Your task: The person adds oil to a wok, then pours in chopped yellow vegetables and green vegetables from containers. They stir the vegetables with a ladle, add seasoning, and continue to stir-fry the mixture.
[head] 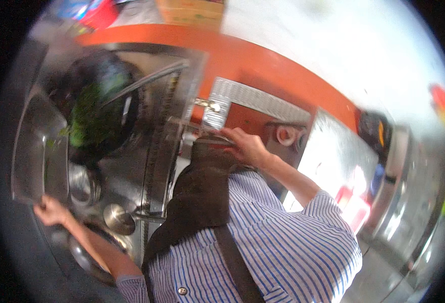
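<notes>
At the lower left my left hand [50,211] grips the near corner of a rectangular metal tray [29,170]. The tray lies beside a dark wok [131,110] that holds green leafy vegetables [94,113]. A long metal utensil handle [150,80] slants out of the wok towards the stove's edge. Close to the front of my dark apron [203,185], my right hand [247,147] has its fingers curled around or against a thin metal bar or handle [217,141]. Blur and the fingers hide how firmly the right hand holds it.
A metal ladle [118,219] and a round metal bowl [84,185] sit on the steel stove top [128,181]. Rounded metal pots [90,257] stand under my left forearm. Beyond the stove are an orange-red surface [230,53], a cardboard box [192,11] and a pale board [332,159].
</notes>
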`<state>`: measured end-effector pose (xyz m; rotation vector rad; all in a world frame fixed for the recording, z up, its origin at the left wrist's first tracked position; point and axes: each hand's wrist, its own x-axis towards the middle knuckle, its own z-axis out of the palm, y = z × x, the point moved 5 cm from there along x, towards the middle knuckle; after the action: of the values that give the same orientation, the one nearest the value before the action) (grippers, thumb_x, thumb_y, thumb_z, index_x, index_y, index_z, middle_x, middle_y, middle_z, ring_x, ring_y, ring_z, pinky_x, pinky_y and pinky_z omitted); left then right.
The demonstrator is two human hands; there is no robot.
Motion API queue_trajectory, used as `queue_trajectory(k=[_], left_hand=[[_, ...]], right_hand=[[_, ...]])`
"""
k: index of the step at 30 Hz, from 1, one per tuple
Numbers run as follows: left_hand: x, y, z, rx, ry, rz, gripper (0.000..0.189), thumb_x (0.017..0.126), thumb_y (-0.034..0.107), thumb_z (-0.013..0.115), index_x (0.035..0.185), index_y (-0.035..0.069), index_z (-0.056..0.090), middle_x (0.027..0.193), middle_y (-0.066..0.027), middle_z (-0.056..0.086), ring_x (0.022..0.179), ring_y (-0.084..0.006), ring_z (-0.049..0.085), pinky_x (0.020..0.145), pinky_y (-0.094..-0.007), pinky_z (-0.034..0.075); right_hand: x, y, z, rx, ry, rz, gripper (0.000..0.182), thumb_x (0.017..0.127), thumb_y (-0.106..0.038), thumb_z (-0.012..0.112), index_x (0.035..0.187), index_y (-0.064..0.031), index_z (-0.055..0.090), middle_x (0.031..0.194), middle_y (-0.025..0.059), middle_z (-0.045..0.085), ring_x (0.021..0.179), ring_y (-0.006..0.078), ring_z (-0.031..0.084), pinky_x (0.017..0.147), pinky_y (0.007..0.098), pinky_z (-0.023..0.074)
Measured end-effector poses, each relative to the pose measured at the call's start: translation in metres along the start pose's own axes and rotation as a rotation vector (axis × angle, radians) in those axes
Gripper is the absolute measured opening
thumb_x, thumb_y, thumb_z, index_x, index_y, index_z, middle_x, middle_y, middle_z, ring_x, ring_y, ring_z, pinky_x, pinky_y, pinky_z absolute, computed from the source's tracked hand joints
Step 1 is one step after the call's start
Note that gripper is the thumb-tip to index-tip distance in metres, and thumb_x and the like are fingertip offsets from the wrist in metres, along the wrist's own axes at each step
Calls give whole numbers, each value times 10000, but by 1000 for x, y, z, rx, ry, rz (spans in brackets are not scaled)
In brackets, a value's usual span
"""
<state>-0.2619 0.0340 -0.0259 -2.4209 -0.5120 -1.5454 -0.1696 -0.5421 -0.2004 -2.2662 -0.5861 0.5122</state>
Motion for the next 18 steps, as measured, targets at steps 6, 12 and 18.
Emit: queue_trajectory(k=[6, 12, 18], left_hand=[[-8, -7, -11, -240, 156, -278, 208, 651, 85, 671, 597, -8, 493, 547, -44, 487, 516, -125, 422, 491, -316, 397], [-21, -23, -27, -112, 125, -243, 122, 672, -10, 662, 768, -14, 587, 727, -60, 571, 657, -145, 512, 621, -298, 444], [-9, 33, -63, -658, 269, -674, 131, 645, -82, 573, 671, 25, 503, 666, 25, 510, 637, -74, 442, 611, -223, 387]], right_hand=[[-224, 124, -9, 0, 1132, 504, 454, 836, -207, 594, 1222, -32, 433, 1133, 200, 509, 1045, 309, 507, 887, 382, 404], [-328, 188, 37, 643, 1512, 705, 439, 896, -242, 462, 1280, -46, 379, 1162, 94, 541, 928, 202, 558, 752, 390, 473], [-349, 194, -27, -732, 883, 1234, 430, 895, -270, 442, 1243, -19, 420, 1126, 139, 542, 965, 253, 530, 845, 419, 427]])
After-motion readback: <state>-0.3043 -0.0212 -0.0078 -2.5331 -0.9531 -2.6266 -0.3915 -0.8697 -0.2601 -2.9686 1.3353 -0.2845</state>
